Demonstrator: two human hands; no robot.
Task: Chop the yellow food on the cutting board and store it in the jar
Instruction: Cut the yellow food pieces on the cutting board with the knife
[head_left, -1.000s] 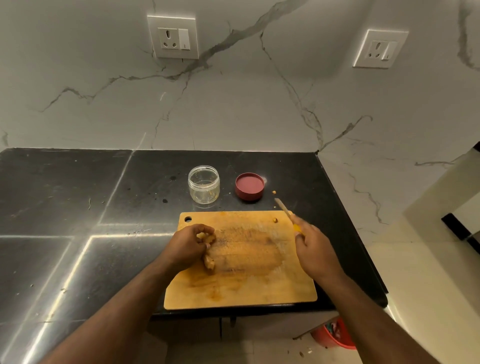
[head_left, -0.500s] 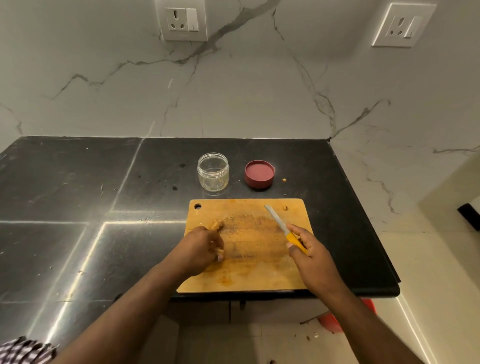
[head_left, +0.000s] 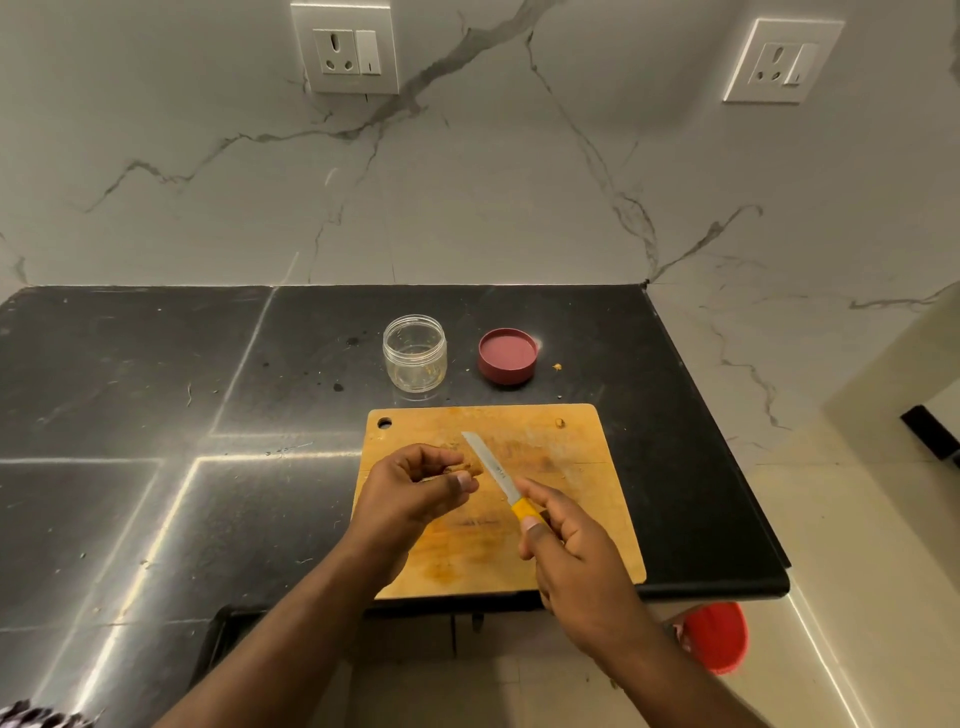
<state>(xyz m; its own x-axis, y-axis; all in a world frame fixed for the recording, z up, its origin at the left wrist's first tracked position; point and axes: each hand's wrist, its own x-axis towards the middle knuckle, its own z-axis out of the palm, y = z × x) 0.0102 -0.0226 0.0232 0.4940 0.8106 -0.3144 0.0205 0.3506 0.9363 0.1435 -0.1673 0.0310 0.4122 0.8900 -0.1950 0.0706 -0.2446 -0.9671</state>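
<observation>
A wooden cutting board (head_left: 571, 499) lies at the counter's front edge. Above it my left hand (head_left: 413, 493) holds a small clump of chopped yellow food (head_left: 466, 469) in curled fingers. My right hand (head_left: 566, 545) grips a knife (head_left: 493, 474) by its yellow handle, the blade pointing up-left and its side close to the food. An open clear jar (head_left: 414, 352) stands behind the board, almost empty. Its maroon lid (head_left: 507, 356) lies upside down to the right of it.
A tiny food crumb (head_left: 557, 367) lies on the black counter (head_left: 156, 415) right of the lid, and another crumb (head_left: 559, 422) sits at the board's far edge. A red bin (head_left: 714, 644) stands on the floor below. The counter ends just right of the board.
My left hand lifted off the board with the food clump. My right hand swung the knife blade leftward until it met the food. The camera view tilted down slightly.
</observation>
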